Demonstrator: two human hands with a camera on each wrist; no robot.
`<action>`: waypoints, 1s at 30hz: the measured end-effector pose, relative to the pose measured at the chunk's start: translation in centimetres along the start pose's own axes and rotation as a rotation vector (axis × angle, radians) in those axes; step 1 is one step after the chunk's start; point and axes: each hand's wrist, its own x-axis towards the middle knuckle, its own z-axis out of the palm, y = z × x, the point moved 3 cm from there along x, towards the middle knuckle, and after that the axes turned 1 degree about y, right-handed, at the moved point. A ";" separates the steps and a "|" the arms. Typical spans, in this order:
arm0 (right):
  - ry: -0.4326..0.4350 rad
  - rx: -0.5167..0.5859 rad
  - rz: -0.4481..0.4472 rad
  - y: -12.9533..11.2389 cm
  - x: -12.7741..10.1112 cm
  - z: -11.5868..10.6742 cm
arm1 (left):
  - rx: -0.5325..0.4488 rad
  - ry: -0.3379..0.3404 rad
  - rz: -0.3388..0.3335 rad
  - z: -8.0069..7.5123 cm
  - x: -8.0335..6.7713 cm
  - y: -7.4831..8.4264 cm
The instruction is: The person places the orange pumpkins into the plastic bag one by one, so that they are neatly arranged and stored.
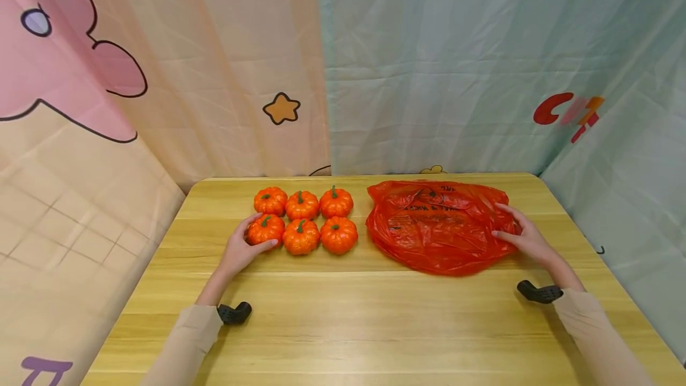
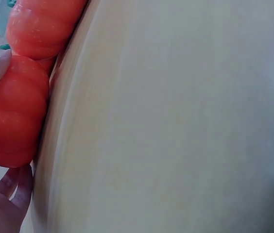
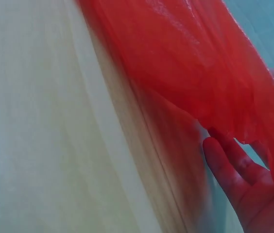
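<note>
Nearest, on the wooden table (image 1: 343, 314): two sleeved forearms, well apart.

Left hand (image 1: 239, 249), curled round the front-left pumpkin (image 1: 265, 229), thumb and fingers cupping its near and outer side; in the left wrist view, the same pumpkin (image 2: 11, 116) pressed against the palm.

Right hand (image 1: 527, 237), fingers loosely bent over the right edge of the red plastic bag (image 1: 436, 225); whether pinching the film or only resting on it, impossible to tell.

Bag lying flat, wider than deep, just right of the pumpkins (image 1: 302, 219).

Farther back, three more of the six in a second row, touching one another.

Beyond, printed cloth backdrop (image 1: 429, 64).
</note>
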 end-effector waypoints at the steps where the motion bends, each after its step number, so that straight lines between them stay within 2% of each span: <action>1: 0.003 0.000 -0.008 0.0 0.0 0.0 | -0.001 -0.001 -0.003 0.0 0.0 0.0; 14: -0.002 0.014 -0.095 0.5 -0.4 -0.4 | 0.007 -0.022 -0.021 0.1 0.3 0.2; 24: -0.058 0.012 -0.012 0.0 0.0 -0.7 | 0.028 -0.020 -0.025 0.0 0.3 0.4; 30: -0.057 0.062 -0.007 -0.2 0.6 -1.1 | 0.025 0.004 -0.020 0.0 -0.2 0.5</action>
